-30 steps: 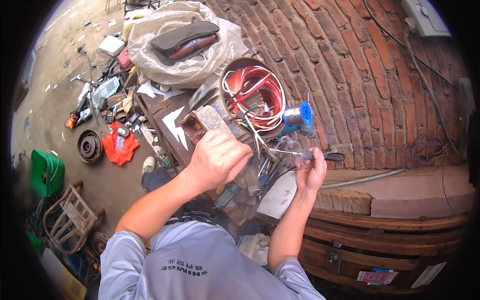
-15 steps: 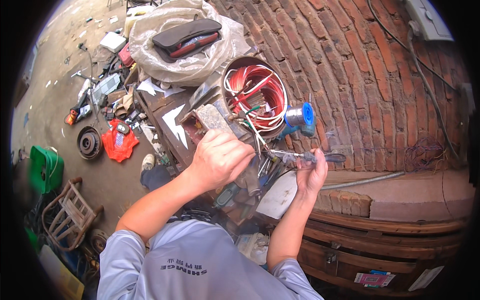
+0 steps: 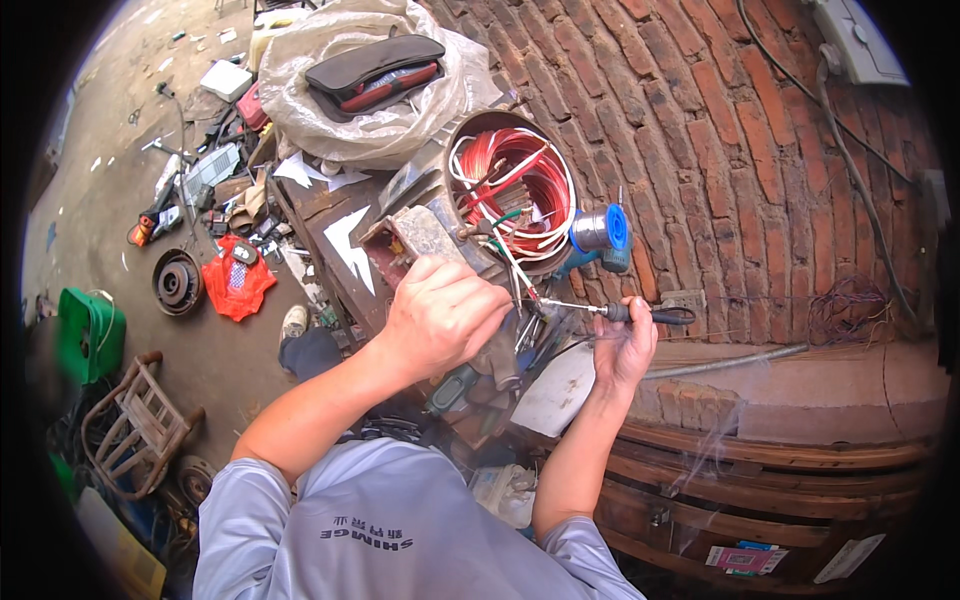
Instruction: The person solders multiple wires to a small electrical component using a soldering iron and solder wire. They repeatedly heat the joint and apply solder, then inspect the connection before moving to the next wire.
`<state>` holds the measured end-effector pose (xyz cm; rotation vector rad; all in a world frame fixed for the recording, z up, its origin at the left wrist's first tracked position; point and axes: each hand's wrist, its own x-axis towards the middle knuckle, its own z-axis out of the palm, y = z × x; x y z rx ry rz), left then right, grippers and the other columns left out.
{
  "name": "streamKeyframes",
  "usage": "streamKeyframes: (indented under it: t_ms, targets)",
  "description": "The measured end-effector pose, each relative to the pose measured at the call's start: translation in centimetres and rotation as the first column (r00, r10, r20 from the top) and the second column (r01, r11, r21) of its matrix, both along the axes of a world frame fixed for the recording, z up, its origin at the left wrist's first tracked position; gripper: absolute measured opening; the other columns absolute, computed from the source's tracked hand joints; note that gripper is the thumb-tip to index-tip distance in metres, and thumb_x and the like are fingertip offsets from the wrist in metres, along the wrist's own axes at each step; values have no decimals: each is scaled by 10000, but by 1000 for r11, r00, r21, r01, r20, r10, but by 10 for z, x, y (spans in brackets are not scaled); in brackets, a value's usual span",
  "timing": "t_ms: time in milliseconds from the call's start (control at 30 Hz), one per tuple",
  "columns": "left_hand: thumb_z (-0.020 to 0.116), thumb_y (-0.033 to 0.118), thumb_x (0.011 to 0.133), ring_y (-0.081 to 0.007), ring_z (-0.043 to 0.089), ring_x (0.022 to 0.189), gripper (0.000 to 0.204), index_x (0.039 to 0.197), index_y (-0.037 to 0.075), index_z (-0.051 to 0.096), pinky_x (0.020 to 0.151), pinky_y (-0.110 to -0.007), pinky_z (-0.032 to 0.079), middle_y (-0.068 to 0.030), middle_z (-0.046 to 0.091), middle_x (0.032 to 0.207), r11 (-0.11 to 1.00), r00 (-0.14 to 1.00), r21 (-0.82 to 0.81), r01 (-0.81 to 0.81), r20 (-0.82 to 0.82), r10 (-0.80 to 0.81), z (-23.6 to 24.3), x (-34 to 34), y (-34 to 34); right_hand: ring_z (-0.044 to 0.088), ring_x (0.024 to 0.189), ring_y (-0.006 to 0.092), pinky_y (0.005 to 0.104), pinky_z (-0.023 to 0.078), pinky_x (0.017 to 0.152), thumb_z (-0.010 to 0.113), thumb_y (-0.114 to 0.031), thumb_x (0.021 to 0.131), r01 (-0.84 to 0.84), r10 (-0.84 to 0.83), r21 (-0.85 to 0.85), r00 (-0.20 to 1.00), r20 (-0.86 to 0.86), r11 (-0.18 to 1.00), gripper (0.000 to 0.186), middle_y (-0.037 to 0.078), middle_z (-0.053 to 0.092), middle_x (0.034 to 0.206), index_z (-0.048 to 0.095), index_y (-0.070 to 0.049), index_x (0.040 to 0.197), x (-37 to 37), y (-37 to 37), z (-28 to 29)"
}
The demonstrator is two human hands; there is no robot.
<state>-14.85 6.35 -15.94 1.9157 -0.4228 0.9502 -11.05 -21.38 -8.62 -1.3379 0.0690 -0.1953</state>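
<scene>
My right hand (image 3: 624, 348) is closed around the dark handle of a soldering iron (image 3: 618, 312), its metal shaft pointing left. The iron's tip meets the ends of the white and red wires (image 3: 524, 280) that hang out of a round motor housing (image 3: 455, 150). Close to that tip, my left hand (image 3: 445, 315) is closed in a pinch; whatever its fingers hold is too thin and hidden to make out. Coils of red and white wire (image 3: 545, 190) fill the housing. Beside it sits a solder spool (image 3: 600, 231) with a blue rim.
A brick wall (image 3: 690, 150) rises on the right, above a wooden chest (image 3: 780, 490). A dark pouch (image 3: 375, 75) lies on a pale plastic sack (image 3: 290, 110) at the back. Tools and scraps litter the floor at left, near an orange bag (image 3: 238, 280) and a green bucket (image 3: 92, 335).
The smoke around the soldering iron has thinned there and now drifts lower right, before the wooden chest. Both hands keep nearly the same place and grip.
</scene>
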Motion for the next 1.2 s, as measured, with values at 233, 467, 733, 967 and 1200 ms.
streamKeyframes:
  t_ms: [233, 467, 733, 967, 1200]
  targets:
    - [861, 139, 776, -176, 658, 810, 175, 914, 156, 755, 797, -350, 439, 35, 726, 860, 1000, 1000, 9, -4, -3, 4, 2, -1, 0, 543, 623, 139, 347, 459, 593, 626, -174, 1079, -30, 30, 5, 1000, 6, 1000, 180, 28, 582, 711, 659, -7, 1023, -1, 1, 2]
    - [868, 149, 776, -167, 652, 805, 173, 909, 162, 758, 794, -350, 435, 48, 733, 864, 1000, 1000, 4, -6, -5, 6, 2, -1, 0, 542, 619, 141, 348, 460, 592, 635, -176, 1077, -35, 35, -1, 999, 18, 999, 178, 29, 581, 709, 658, -8, 1024, -1, 0, 0]
    - [875, 160, 780, -154, 647, 803, 160, 889, 173, 759, 795, -349, 428, 67, 745, 869, 999, 999, 17, -29, -20, 30, 4, 0, -5, 545, 619, 136, 345, 459, 591, 648, -186, 1068, 15, -15, -23, 1000, 0, 1000, 177, 25, 581, 706, 658, -17, 1016, -1, 1, 0]
    - [877, 181, 785, -145, 643, 802, 150, 885, 185, 766, 797, -352, 423, 85, 752, 858, 999, 999, 21, -44, -24, 44, 4, 0, -8, 551, 619, 136, 343, 464, 594, 640, -181, 1070, -17, 17, 14, 1000, 0, 1000, 173, 24, 586, 706, 657, -17, 1015, -1, 1, -1]
    - [881, 189, 785, -141, 642, 801, 151, 889, 193, 772, 805, -350, 417, 92, 760, 863, 999, 999, 24, -44, -19, 45, 4, 0, -8, 548, 616, 145, 349, 462, 593, 628, -169, 1076, -32, 31, 15, 999, 19, 999, 173, 31, 584, 703, 660, -9, 1018, -1, 1, -2]
